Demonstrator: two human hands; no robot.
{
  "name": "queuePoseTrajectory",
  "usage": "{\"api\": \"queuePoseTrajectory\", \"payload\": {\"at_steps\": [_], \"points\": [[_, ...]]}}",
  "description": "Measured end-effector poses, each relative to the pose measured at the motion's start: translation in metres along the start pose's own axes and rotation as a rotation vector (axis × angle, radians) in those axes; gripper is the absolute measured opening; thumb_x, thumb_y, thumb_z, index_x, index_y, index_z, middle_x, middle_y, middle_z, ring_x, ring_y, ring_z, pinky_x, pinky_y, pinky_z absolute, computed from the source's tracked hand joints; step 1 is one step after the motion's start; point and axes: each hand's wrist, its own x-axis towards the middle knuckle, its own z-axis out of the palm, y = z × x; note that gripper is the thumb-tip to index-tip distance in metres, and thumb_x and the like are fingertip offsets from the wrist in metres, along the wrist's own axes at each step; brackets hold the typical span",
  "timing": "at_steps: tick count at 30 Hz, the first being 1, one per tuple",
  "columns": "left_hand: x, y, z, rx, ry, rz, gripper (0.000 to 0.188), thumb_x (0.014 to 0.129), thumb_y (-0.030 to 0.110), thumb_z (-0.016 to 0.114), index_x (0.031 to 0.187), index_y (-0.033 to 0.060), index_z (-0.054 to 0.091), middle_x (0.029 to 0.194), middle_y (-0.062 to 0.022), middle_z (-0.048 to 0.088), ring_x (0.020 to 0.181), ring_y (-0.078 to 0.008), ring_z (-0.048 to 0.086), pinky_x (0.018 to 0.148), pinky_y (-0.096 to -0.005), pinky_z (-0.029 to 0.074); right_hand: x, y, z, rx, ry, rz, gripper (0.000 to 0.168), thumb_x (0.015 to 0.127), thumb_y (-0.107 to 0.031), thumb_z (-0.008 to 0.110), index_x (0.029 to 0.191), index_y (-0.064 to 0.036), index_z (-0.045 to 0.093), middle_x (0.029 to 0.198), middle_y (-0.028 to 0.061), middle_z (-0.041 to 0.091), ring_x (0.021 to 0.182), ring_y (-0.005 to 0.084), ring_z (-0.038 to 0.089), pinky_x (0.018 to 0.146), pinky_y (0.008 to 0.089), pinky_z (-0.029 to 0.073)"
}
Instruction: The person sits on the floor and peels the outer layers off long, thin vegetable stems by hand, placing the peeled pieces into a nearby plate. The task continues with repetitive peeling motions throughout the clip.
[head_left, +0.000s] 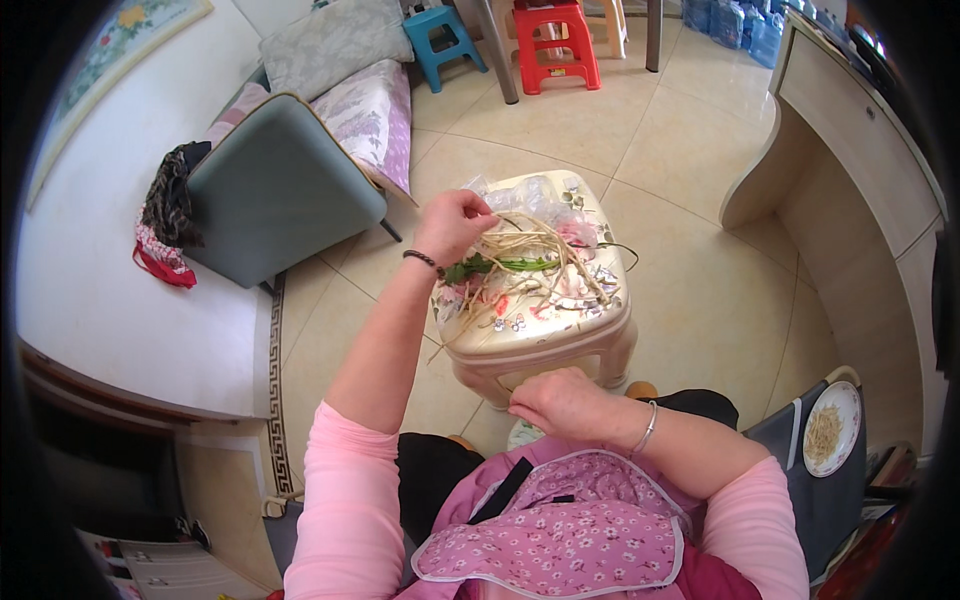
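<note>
My left hand (455, 227) is at the left edge of a floral plastic stool (469, 341), its thumb and fingertips pinched at the ends of long pale root-like strands (559, 240). Green leafy stems (529, 264) lie among the strands, and short broken pieces are scattered beside them. Crumpled clear plastic bags (529, 196) rest on the far part of the stool. My right hand (555, 401) is curled in front of the stool's near side, above my lap; whether its fingers hold anything is hidden.
A patterned plate (846, 405) with short pale pieces sits on a grey seat (810, 487) at the right. A grey-green chair (289, 195) stands at the left. Beyond are a blue stool (442, 45), a red stool (556, 49) and a wooden cabinet (847, 97).
</note>
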Motion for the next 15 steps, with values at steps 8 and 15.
{"api": "queuePoseTrajectory", "payload": {"at_steps": [8, 15], "points": [[-0.020, 0.008, -0.032, -0.444, 0.216, 0.066, 0.013, 0.082, 0.009, 0.065, 0.092, 0.0018, 0.063, 0.076, 0.0021, 0.060, 0.066, -0.0042, 0.051, 0.059, -0.0188, 0.041, 0.002, 0.001, -0.005, 0.016, 0.048, 0.003, 0.015, 0.081, -0.021, 0.059, 0.076, -0.007, 0.060, 0.073, 0.0106, 0.061, 0.071, 0.0322, 0.060, 0.063, 0.0428, 0.047], [-0.090, 0.010, -0.054, -0.739, 0.215, -0.020, 0.021, 0.086, 0.009, 0.060, 0.104, -0.0019, 0.062, 0.077, 0.0004, 0.058, 0.059, -0.0042, 0.047, 0.052, -0.0181, 0.037, 0.008, -0.002, -0.016, 0.272, 0.386, 0.108, 0.012, 0.083, -0.016, 0.059, 0.085, -0.005, 0.064, 0.074, 0.0137, 0.061, 0.070, 0.0299, 0.061, 0.064, 0.0361, 0.048]]}}
